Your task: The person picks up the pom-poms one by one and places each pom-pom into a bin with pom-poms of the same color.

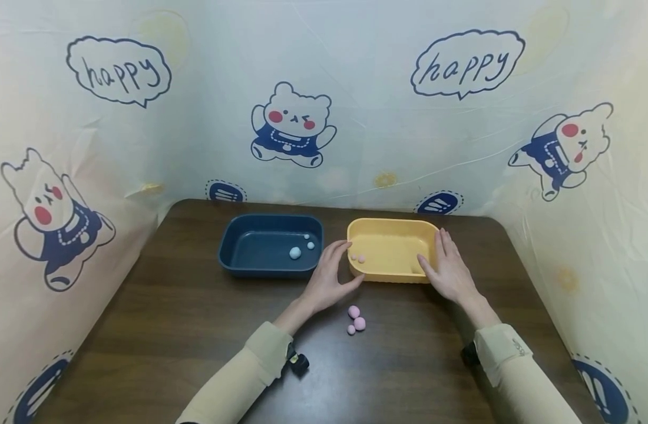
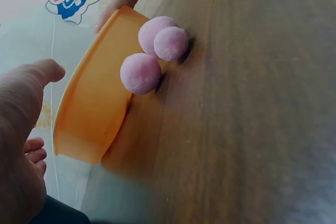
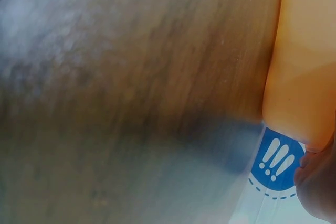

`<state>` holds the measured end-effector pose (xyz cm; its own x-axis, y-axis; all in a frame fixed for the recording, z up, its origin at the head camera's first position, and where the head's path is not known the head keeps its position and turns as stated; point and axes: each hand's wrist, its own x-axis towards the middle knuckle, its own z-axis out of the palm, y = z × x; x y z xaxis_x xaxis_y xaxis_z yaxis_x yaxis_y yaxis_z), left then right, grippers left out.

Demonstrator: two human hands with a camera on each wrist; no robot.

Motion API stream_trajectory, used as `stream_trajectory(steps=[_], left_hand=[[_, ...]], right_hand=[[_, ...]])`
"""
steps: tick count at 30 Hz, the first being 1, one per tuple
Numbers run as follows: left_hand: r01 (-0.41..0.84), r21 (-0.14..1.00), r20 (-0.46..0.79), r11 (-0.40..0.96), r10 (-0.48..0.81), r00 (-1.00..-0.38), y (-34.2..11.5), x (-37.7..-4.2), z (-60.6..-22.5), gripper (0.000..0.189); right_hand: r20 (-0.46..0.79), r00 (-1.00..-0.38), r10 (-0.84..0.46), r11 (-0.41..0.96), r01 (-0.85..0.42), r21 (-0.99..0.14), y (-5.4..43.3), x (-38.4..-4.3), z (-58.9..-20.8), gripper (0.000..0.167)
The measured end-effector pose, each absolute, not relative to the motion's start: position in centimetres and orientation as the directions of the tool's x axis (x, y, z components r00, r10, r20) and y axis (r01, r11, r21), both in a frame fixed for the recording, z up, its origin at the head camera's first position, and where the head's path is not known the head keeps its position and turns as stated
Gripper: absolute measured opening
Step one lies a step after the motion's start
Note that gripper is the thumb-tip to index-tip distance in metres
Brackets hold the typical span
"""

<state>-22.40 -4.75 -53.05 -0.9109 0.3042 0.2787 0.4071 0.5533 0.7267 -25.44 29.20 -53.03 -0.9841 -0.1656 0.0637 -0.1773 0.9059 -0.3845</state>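
A yellow rectangular tray (image 1: 393, 275) stands at the back right of the table, with two small pink balls at its left end. My left hand (image 1: 326, 282) is at the tray's left end, fingers by the rim and thumb spread toward the front corner. In the left wrist view the thumb stands apart from the tray wall. At the right end rests my right hand (image 1: 451, 274), fingers extended along the outside and thumb over the rim. Three pink balls (image 1: 359, 324) lie on the table in front of the tray.
A dark blue tray (image 1: 255, 253) stands left of the yellow one, holding three pale blue balls (image 1: 295, 253) of different sizes. Both trays sit on a brown wooden table (image 1: 175, 330). Printed cloth (image 1: 377, 129) encloses the table's back and sides.
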Motion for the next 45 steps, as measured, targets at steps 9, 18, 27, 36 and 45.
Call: stream_trajectory(steps=[9,18,27,36,45], left_hand=[[0.364,0.73,0.13,0.578,0.405,-0.905,-6.1,-20.2,-52.7,0.107],[0.358,0.732,0.043,0.58,0.484,-0.874,-7.7,-18.9,-53.2,0.109],[0.333,0.72,-0.028,0.609,0.504,-0.863,-8.9,-18.5,-54.5,0.108],[0.263,0.767,-0.091,0.585,0.504,-0.859,-9.0,-18.1,-55.2,0.11],[0.299,0.768,-0.072,0.567,0.539,-0.839,-8.7,-17.7,-55.5,0.102]], right_hand=[[0.069,-0.983,-0.167,0.905,-0.181,-0.384,29.2,-25.5,-53.1,0.093],[0.069,-0.984,-0.166,0.908,-0.179,-0.378,29.2,-25.5,-53.0,0.093],[0.07,-0.984,-0.164,0.907,-0.179,-0.38,29.2,-25.6,-53.0,0.093],[0.048,-0.987,-0.155,0.907,-0.162,-0.389,29.3,-25.5,-53.2,0.096],[0.053,-0.987,-0.153,0.907,-0.161,-0.39,29.1,-25.4,-53.0,0.095]])
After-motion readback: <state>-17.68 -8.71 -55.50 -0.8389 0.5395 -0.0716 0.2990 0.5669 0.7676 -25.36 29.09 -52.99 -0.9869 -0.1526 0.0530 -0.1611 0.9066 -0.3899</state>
